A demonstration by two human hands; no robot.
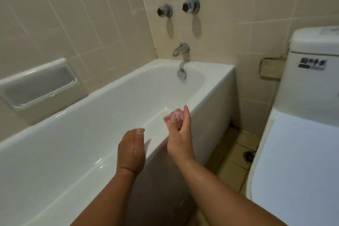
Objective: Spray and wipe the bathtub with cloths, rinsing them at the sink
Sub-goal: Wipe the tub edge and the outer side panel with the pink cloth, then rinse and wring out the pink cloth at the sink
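The bathtub (82, 124) runs from my left to the far wall, its near rim glossy with a few drops on it, so I judge a leaning palm could skid there. My left hand (131, 149) hangs over that rim, loosely open and holding nothing. Just right of it, the pink cloth (173, 118) is bunched tight in my right hand (180, 134), fingers curled round it above the rim. Wadded like that, it would probably wipe only a thin strip, or slip out into the tub. On the toilet cistern a dark sticker (311, 63) carries writing too blurred to read.
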